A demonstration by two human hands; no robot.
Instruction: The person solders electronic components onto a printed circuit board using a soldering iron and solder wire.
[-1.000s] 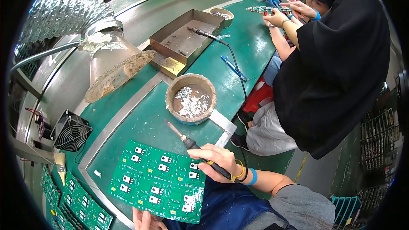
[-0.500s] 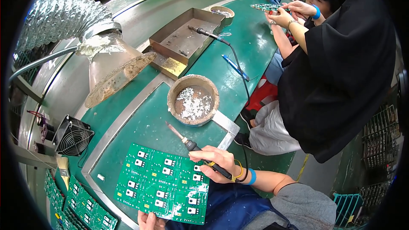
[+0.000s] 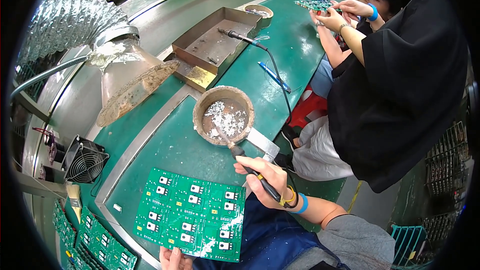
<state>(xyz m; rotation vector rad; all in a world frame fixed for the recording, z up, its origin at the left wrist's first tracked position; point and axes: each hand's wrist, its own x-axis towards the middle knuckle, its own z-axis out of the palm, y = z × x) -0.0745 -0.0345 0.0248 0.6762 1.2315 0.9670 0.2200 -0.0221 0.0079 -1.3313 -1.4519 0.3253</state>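
Observation:
My right hand (image 3: 265,177) is wrapped round the handle of a soldering iron (image 3: 256,174). The iron's tip reaches into a round, crusted bowl (image 3: 199,115) that has silvery solder scraps (image 3: 227,120) on its bottom. At the lower edge, my left hand (image 3: 175,259) grips a green circuit board (image 3: 192,210) by its near side, fingers partly hidden under it. White-topped, three-legged components stand on the board in pairs. A blue band circles my right wrist, and the iron's cord runs beside it.
A funnel-shaped fume hood (image 3: 130,85) hangs at the left above a small fan (image 3: 86,162). Behind the bowl, a metal tray (image 3: 220,32) supports another soldering iron (image 3: 240,37). More boards (image 3: 102,242) and a brush (image 3: 75,200) lie lower left. Two people work at right; a blue pen-like tool (image 3: 274,77) lies nearby.
My right hand has moved the soldering iron forward and right, from above the board into the bowl. The board in my left hand has barely shifted.

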